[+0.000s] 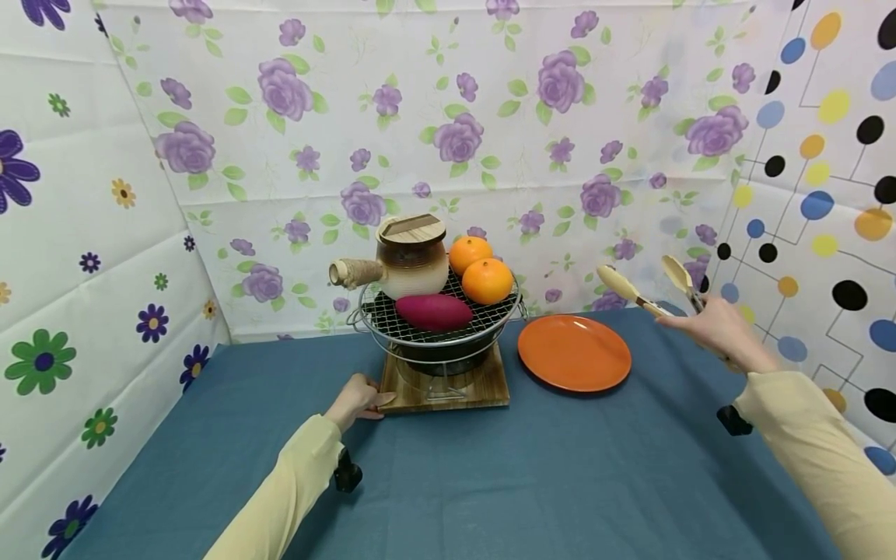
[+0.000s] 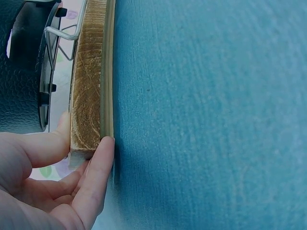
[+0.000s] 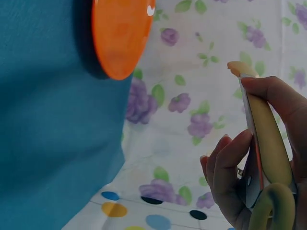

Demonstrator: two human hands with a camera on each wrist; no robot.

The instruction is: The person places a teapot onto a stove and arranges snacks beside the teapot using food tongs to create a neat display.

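Observation:
My left hand (image 1: pixel 355 400) holds the front left corner of a wooden board (image 1: pixel 493 385), its thumb on top and its other fingers at the board's side. On that board stands a black tabletop grill (image 1: pixel 455 354) in a wire frame. The wire mesh (image 1: pixel 381 317) carries a lidded clay pot (image 1: pixel 411 272), a purple sweet potato (image 1: pixel 434 313) and two oranges, one orange (image 1: pixel 470 253) behind the other orange (image 1: pixel 488 281). Raised at the right, my right hand (image 1: pixel 728 330) grips a pair of tongs (image 1: pixel 623 284), whose beige tips are spread apart with nothing between them.
An orange plate (image 1: pixel 574 350) lies on the blue cloth (image 1: pixel 560 474), just right of the board. Flowered sheets (image 1: pixel 392 155) hang behind the table and on the left; a sheet with coloured dots (image 1: pixel 815 233) hangs on the right.

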